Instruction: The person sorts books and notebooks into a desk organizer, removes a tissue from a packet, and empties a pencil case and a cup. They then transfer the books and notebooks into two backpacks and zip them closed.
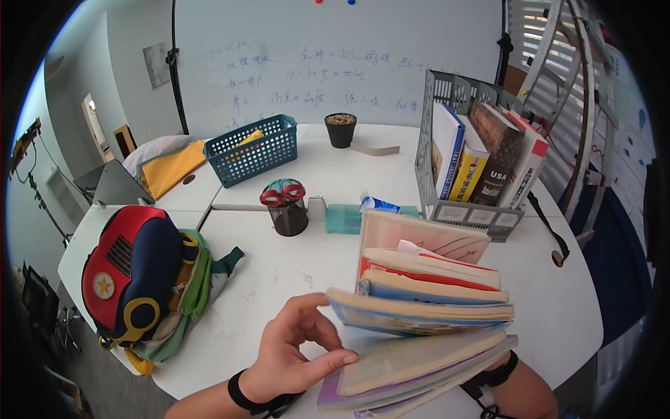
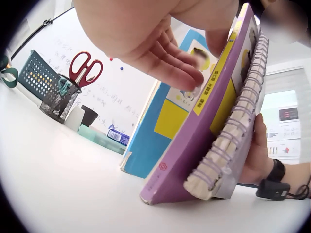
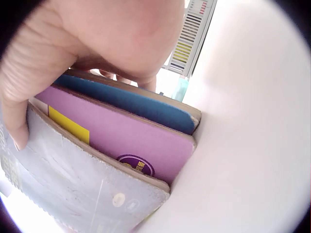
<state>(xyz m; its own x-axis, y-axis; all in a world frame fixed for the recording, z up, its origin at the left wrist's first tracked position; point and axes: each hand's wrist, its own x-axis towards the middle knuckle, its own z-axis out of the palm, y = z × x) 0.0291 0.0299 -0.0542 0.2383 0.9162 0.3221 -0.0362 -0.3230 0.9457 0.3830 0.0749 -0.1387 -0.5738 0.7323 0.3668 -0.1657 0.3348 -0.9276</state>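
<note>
Several upright books stand in a leaning row before me. Nearest are a grey spiral-bound book (image 3: 82, 170) and a purple book (image 2: 180, 165), with a blue book (image 2: 150, 131) beyond them. My left hand (image 1: 296, 349) is at the left end of the row, its fingers loosely bent in the gap between blue and purple books. Its thumb lies along the top edge of the nearer books. At the right end my right hand (image 3: 112, 39) grips the near books, thumb on the grey cover and fingers on the far side; the head view mostly hides it behind the books.
A grey file rack (image 1: 474, 211) with books stands at the back right. Behind the row are a teal case (image 1: 342, 218), a mesh pen cup (image 1: 289, 220) with scissors, a plant pot (image 1: 341, 133) and a blue basket (image 1: 258, 162). A colourful backpack (image 1: 143, 272) lies left.
</note>
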